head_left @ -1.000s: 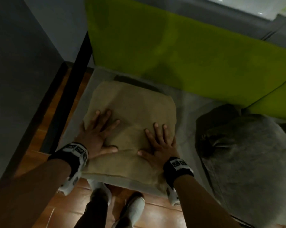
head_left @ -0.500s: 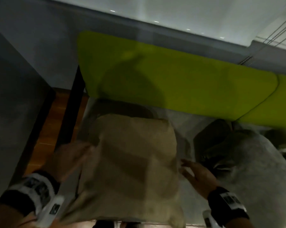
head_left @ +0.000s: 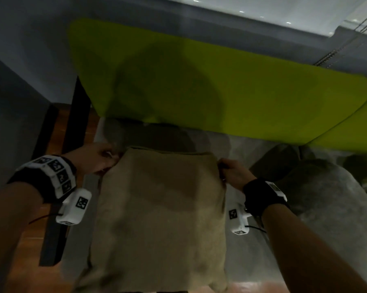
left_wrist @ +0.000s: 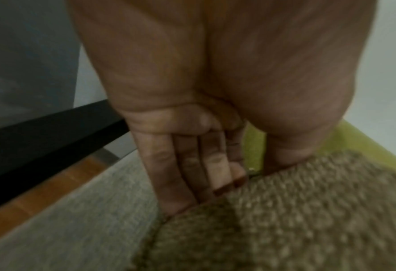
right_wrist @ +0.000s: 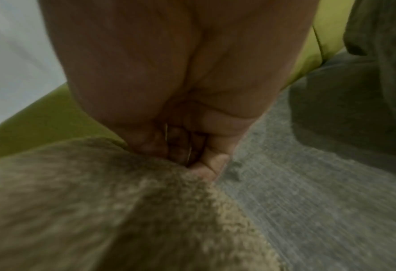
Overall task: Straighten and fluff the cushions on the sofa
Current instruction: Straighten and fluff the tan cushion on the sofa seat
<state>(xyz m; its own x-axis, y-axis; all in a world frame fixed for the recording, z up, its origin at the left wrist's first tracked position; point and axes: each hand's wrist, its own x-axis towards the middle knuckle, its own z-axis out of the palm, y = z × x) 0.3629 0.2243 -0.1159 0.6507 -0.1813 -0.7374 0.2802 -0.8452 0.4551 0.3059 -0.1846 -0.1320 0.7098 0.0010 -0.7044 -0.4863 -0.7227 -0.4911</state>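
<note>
A tan woven cushion (head_left: 159, 212) hangs lifted off the grey sofa seat (head_left: 239, 246), in front of the lime-green backrest (head_left: 252, 96). My left hand (head_left: 106, 159) grips its top left corner, thumb in front and fingers (left_wrist: 187, 172) behind the fabric (left_wrist: 296, 210). My right hand (head_left: 227, 172) pinches the top right corner, its fingers (right_wrist: 208, 161) folded into the cushion (right_wrist: 99, 201). The cushion's lower edge droops toward the seat's front.
A dark grey cushion (head_left: 326, 197) lies on the seat to the right. Left of the sofa are a black frame bar (head_left: 72, 132), a grey wall panel (head_left: 13, 115) and wooden floor (head_left: 30, 261). Grey seat fabric (right_wrist: 319, 192) lies bare between the cushions.
My hands left the flat cushion's top, went to its sides, then took its upper corners. The cushion has risen off the seat and hangs upright.
</note>
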